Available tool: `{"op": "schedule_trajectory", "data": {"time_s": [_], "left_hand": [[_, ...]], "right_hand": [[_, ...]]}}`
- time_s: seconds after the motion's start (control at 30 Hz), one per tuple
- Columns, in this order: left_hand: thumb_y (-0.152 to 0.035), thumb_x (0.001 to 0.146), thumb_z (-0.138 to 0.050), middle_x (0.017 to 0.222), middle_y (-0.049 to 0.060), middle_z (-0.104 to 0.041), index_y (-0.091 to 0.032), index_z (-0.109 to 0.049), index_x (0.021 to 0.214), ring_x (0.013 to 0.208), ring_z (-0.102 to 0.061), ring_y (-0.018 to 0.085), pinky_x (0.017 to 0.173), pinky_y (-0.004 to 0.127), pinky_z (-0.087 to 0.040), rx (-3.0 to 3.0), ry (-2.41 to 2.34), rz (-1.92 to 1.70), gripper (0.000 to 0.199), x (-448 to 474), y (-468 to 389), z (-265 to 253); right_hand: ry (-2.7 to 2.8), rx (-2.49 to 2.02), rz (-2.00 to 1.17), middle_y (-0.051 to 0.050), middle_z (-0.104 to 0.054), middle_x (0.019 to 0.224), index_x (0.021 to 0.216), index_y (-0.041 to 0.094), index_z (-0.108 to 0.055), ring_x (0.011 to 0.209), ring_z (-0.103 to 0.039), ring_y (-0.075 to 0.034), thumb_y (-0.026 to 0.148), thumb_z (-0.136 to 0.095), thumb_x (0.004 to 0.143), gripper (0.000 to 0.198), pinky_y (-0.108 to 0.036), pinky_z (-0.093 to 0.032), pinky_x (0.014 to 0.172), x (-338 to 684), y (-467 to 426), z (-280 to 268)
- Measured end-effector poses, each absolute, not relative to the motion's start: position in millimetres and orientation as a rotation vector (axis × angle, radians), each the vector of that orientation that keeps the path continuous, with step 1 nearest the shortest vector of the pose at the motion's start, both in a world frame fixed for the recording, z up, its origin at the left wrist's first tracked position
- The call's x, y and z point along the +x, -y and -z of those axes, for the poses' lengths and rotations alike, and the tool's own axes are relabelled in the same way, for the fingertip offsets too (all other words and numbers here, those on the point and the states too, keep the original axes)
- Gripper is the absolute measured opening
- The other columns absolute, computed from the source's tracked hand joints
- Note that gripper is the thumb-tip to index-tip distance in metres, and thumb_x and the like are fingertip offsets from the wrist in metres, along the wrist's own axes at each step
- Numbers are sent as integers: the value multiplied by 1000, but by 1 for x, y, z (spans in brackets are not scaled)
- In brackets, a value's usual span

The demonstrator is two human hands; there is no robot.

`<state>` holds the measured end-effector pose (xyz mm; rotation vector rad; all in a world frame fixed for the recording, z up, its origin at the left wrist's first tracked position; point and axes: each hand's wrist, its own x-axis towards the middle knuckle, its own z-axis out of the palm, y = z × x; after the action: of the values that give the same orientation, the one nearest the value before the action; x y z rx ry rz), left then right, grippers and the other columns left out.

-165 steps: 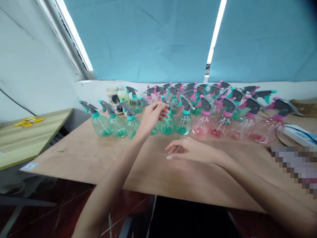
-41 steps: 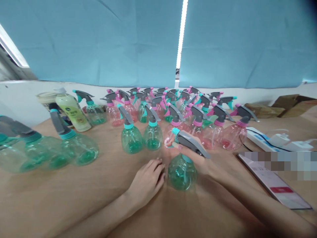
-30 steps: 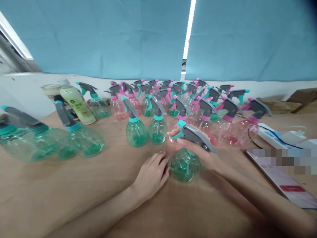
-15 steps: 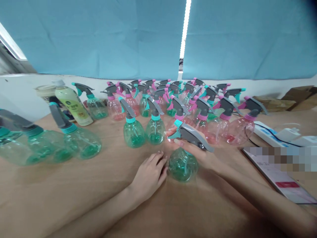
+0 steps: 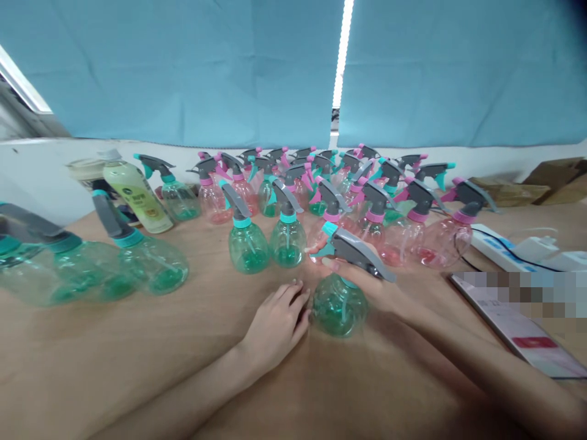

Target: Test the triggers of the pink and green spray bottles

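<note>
Upright on the table in front of me stands a green spray bottle (image 5: 339, 311) with a grey head and a turquoise nozzle and trigger. My right hand (image 5: 362, 281) is wrapped round its neck, below the grey head, with fingers near the trigger. My left hand (image 5: 279, 318) lies flat on the wood just left of this bottle, fingers stretched out and holding nothing; its fingertips are close to the bottle, and I cannot tell if they touch. Just beyond are two more green spray bottles (image 5: 249, 247) side by side.
Several pink spray bottles (image 5: 403, 238) and green ones crowd the back. On the left are green spray bottles (image 5: 156, 266), a yellow-green bottle (image 5: 137, 192) and a tub (image 5: 87, 171). A phone (image 5: 513, 330), a power strip (image 5: 498, 247) and brown cardboard (image 5: 554, 180) are on the right.
</note>
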<state>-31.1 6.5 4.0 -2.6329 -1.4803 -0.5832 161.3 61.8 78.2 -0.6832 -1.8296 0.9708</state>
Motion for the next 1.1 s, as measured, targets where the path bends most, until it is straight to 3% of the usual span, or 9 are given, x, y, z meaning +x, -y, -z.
{"op": "schedule_trajectory", "data": {"time_s": [0.1,0.37,0.77,0.97,1.1], "left_hand": [[-20,95,-48,123,13,-62,-16,-59,119,116,-57,29,94,45,-50,-2633,1481,564,26,-31,-6,-5],[-19,94,-50,125,14,-62,-12,-60,119,118,-56,30,97,46,-47,-2640,1492,506,28,-31,-8,-6],[-19,95,-49,123,15,-62,-13,-61,117,116,-57,30,94,46,-49,-2651,1478,522,25,-30,-8,-5],[-18,95,-48,122,14,-63,-14,-60,116,115,-57,29,93,45,-50,-2652,1468,545,25,-30,-8,-7],[-19,95,-48,122,14,-63,-14,-60,115,116,-57,29,93,45,-50,-2652,1465,564,24,-30,-7,-7]], "right_hand": [[1849,-674,-942,1,-62,77,92,31,-66,61,-54,-16,39,-58,87,12,-30,-44,53,161,-62,-78],[1849,-674,-893,1,-52,69,79,29,-63,64,-49,-17,56,-53,88,29,-31,-42,59,162,-61,-75],[1856,-733,-785,2,-47,67,72,26,-56,62,-44,-14,50,-54,90,31,-28,-39,57,164,-62,-74],[1808,-641,-968,1,-65,84,95,25,-64,73,-60,-16,43,-58,89,19,-31,-49,70,160,-65,-73],[1769,-682,-986,0,-67,83,102,26,-65,69,-62,-16,36,-59,89,18,-32,-50,69,159,-62,-74]]}}
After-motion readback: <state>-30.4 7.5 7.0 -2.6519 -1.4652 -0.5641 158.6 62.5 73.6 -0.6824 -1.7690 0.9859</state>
